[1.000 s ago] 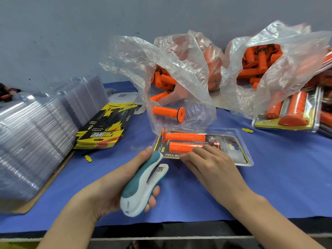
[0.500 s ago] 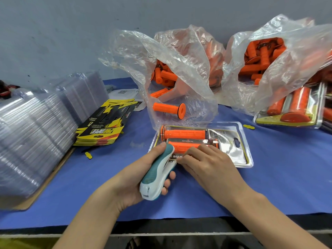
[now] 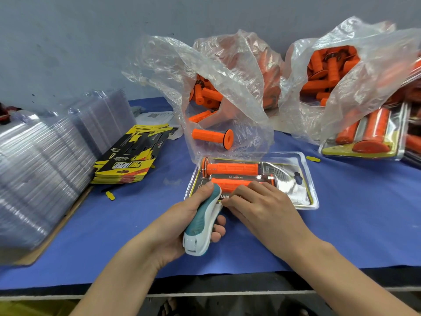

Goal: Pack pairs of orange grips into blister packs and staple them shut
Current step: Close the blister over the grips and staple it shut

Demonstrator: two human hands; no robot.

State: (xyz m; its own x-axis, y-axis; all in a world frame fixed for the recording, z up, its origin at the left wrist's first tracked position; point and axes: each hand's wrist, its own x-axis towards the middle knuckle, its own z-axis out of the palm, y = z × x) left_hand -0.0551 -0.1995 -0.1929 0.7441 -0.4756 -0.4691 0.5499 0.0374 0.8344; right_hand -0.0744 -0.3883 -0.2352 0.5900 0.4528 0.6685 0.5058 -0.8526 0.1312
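Note:
A clear blister pack (image 3: 293,185) lies on the blue table cover (image 3: 355,224) with two orange grips (image 3: 232,168) inside. My left hand (image 3: 182,215) grips a teal and white stapler (image 3: 202,222), whose nose sits over the pack's near left edge. My right hand (image 3: 259,208) presses down on the pack's near edge, just right of the stapler, fingers bent over the lower grip. A loose orange grip (image 3: 211,136) lies in the mouth of a plastic bag behind the pack.
Stacks of empty clear blisters (image 3: 38,169) fill the left side. A pile of yellow and black cards (image 3: 129,160) lies next to them. Plastic bags of orange grips (image 3: 328,71) stand at the back. Filled packs (image 3: 369,135) are piled at the right.
My left hand has brought the stapler forward from the near side of the table onto the pack's near edge. My right hand stays pressed on the pack.

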